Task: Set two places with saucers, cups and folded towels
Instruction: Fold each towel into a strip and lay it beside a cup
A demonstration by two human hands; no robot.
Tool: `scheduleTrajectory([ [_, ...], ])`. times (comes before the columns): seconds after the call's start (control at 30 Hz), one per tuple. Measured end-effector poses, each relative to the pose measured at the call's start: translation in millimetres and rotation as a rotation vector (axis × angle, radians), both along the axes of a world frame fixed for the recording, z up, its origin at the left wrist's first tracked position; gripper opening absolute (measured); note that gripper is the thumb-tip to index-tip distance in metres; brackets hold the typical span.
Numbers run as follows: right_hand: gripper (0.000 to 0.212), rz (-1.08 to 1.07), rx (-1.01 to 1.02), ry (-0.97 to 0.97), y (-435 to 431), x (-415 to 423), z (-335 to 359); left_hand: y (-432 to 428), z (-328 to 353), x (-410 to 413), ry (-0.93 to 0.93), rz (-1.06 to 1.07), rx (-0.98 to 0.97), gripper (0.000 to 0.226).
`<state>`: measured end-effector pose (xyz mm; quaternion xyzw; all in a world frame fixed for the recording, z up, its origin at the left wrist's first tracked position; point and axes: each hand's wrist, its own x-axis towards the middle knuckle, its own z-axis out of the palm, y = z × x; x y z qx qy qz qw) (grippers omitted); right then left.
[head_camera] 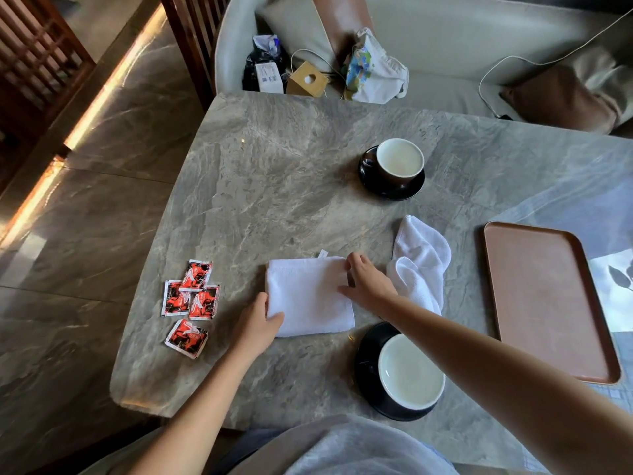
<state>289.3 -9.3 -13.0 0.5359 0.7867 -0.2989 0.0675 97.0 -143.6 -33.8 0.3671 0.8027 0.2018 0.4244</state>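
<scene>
A white towel [308, 296] lies folded into a rectangle on the grey stone table [274, 186]. My left hand [258, 323] touches its left edge with the thumb on the cloth. On its right edge rests my right hand [368, 282], fingers bent down onto the fabric. A second white towel [423, 265] lies crumpled just to the right. One cup [411, 371] stands on a black saucer [368, 365] near me. Another cup [399, 161] on a black saucer [387, 190] stands farther back.
Several red sachets [190, 303] lie at the table's left. A brown tray [548, 299] sits at the right. Behind the table a sofa [462, 63] holds bags, a tissue box [306, 80], a cable and cushions. The table's left edge drops to a tiled floor.
</scene>
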Motion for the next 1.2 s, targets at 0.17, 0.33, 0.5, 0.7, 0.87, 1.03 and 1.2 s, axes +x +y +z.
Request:
scheduleTrajectory([
  [0.17, 0.047, 0.184, 0.287, 0.019, -7, -5, 5, -7, 10, 9, 0.405, -0.140, 0.232, 0.059],
  [0.33, 0.054, 0.479, 0.247, 0.060, -15, -13, 5, -1, 5, 9, 0.596, -0.476, 0.232, 0.075],
  [0.5, 0.089, 0.617, 0.188, -0.124, -15, -7, -5, 12, -12, -3, 0.598, -0.640, 0.061, 0.082],
  [0.7, 0.093, 0.646, 0.138, -0.129, -7, 11, -11, 11, -19, -7, 0.592, -0.617, 0.010, 0.096],
  [0.87, 0.078, 0.633, 0.171, -0.058, -5, 11, -4, 13, -3, -1, 0.603, -0.626, -0.029, 0.089],
  [1.03, 0.032, 0.722, 0.200, 0.045, -19, 8, 15, -12, 15, 7, 0.680, -0.772, 0.399, 0.057],
  [1.2, 0.040, 0.824, 0.133, -0.143, -32, -4, 12, -20, 15, 12, 0.721, -0.817, 0.326, 0.057],
])
